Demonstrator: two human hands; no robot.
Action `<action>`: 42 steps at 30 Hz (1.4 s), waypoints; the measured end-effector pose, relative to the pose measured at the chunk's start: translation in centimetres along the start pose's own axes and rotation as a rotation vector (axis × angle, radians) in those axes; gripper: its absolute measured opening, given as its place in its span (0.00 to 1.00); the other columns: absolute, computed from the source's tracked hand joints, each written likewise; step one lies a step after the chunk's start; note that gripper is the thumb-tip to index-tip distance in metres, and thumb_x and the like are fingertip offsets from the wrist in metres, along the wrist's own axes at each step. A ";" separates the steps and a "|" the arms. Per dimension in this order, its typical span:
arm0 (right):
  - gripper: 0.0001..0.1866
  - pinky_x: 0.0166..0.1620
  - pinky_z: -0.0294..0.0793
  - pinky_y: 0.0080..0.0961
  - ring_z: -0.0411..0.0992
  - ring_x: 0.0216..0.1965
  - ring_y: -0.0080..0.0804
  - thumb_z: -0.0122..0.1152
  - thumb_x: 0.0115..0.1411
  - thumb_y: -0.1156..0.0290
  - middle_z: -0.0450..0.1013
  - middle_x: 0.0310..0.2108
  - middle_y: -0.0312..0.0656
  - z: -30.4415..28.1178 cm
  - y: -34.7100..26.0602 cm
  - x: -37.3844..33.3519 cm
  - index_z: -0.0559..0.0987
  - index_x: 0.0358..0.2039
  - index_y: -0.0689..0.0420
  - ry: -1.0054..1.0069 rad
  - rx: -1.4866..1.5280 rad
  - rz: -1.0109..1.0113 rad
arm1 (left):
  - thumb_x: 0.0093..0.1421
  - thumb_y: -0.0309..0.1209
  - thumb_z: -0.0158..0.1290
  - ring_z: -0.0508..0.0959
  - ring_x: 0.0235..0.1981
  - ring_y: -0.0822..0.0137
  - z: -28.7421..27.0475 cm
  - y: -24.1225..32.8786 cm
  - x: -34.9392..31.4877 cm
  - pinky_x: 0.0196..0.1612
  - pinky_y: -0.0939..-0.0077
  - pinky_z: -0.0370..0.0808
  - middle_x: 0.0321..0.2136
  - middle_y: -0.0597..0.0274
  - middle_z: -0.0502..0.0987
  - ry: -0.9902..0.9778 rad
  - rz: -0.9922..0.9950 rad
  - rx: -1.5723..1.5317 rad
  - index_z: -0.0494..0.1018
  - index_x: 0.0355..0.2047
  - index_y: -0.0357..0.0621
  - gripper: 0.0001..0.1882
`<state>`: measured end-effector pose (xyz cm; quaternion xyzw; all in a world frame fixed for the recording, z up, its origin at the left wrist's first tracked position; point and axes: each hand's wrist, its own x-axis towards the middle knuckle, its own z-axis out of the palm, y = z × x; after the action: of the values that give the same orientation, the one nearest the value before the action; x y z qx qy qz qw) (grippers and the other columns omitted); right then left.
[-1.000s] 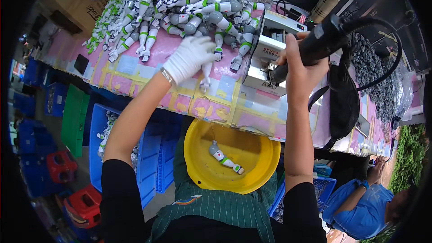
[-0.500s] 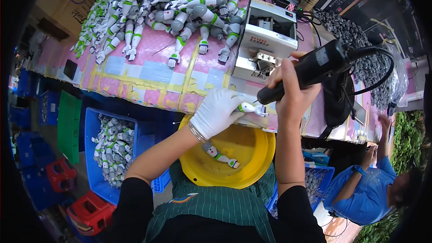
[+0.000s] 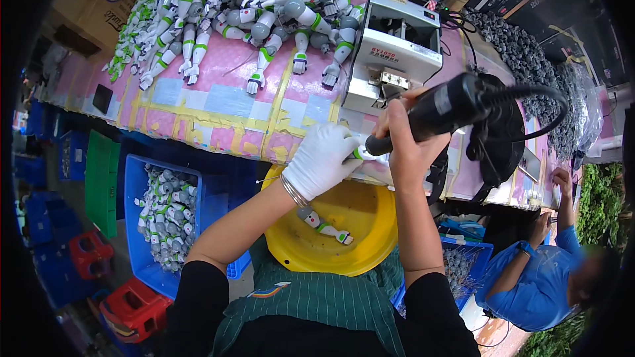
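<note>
My left hand, in a white glove, is closed around a white and green toy arm at the table's front edge. Most of that toy arm is hidden behind the glove and the tool. My bare right hand is wrapped round a black electric screwdriver, tilted so that its nose meets the toy arm. Whether the bit sits in a screw cannot be seen. Below my hands, another toy arm, white, grey and green, lies in a yellow basin.
A heap of toy arms covers the back of the table. A white metal machine stands behind my right hand, near piled small grey parts. A blue crate with toy arms is at left. A person in blue sits at right.
My right hand has moved left with the screwdriver, bringing its nose from a small gap up to the toy arm. My left hand has stayed almost in place.
</note>
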<state>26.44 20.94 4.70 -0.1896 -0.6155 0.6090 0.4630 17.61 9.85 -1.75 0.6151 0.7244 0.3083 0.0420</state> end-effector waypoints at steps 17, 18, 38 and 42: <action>0.10 0.22 0.68 0.25 0.64 0.14 0.25 0.56 0.59 0.81 0.66 0.16 0.39 -0.2 1.8 -1.1 0.66 0.40 0.64 -0.021 0.096 -0.146 | 0.45 0.33 0.64 0.74 0.37 0.52 0.0 0.2 0.1 0.41 0.58 0.70 0.32 0.57 0.73 -0.020 -0.003 -0.035 0.74 0.36 0.45 0.17; 0.09 0.22 0.68 0.24 0.64 0.14 0.25 0.55 0.59 0.82 0.65 0.16 0.39 0.0 1.8 -1.2 0.66 0.39 0.64 -0.009 0.081 -0.158 | 0.45 0.33 0.64 0.74 0.37 0.52 -0.2 0.1 0.0 0.41 0.58 0.70 0.32 0.57 0.74 -0.014 -0.005 -0.032 0.74 0.35 0.45 0.17; 0.11 0.21 0.69 0.25 0.64 0.15 0.25 0.55 0.61 0.80 0.64 0.16 0.37 -0.6 -4.7 3.3 0.68 0.44 0.64 0.055 0.220 -0.180 | 0.50 0.40 0.60 0.75 0.37 0.52 -4.1 0.9 -1.6 0.41 0.58 0.72 0.29 0.54 0.74 -0.083 0.201 -0.182 0.75 0.28 0.43 0.13; 0.11 0.24 0.69 0.25 0.65 0.16 0.25 0.56 0.61 0.78 0.64 0.17 0.38 -0.6 -4.5 6.0 0.69 0.43 0.66 0.075 0.107 -0.245 | 0.53 0.34 0.55 0.75 0.41 0.55 -5.8 -5.7 5.5 0.44 0.60 0.72 0.33 0.57 0.74 0.201 0.204 0.218 0.77 0.30 0.45 0.07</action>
<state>25.41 25.17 10.80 -0.1104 -0.5831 0.5722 0.5660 8.78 12.27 1.84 0.6522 0.6881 0.2908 -0.1291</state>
